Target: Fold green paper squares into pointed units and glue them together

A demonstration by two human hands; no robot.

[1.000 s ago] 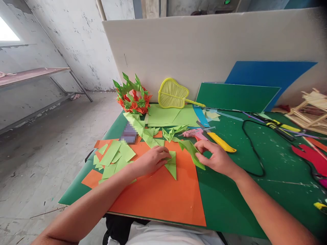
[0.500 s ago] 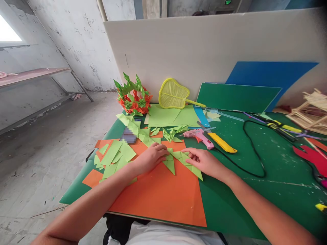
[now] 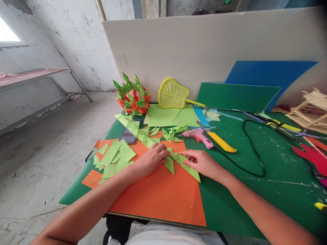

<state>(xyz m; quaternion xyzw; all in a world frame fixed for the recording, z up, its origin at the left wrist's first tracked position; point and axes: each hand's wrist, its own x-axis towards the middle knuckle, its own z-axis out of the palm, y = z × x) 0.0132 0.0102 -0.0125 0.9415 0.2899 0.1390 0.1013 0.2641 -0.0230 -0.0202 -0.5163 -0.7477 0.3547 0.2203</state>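
Observation:
Over a large orange paper sheet, my left hand has its fingertips closed on a green folded paper piece with a pointed lower end. My right hand pinches another green folded paper piece between thumb and fingers. The two pieces meet or overlap between my hands; whether they are joined I cannot tell. Just beyond my fingers lie more green folded paper pieces. To the left of my left hand, flat green paper pieces are heaped loosely.
A pink glue gun and a yellow utility knife lie beyond my right hand, the gun's black cable looping rightward. Against the board stand a green-and-orange folded paper ring and a yellow fan. Green sheets lie before the fan.
My right hand has shifted slightly left and its paper piece has come closer to the left one. My left hand stays nearly in place.

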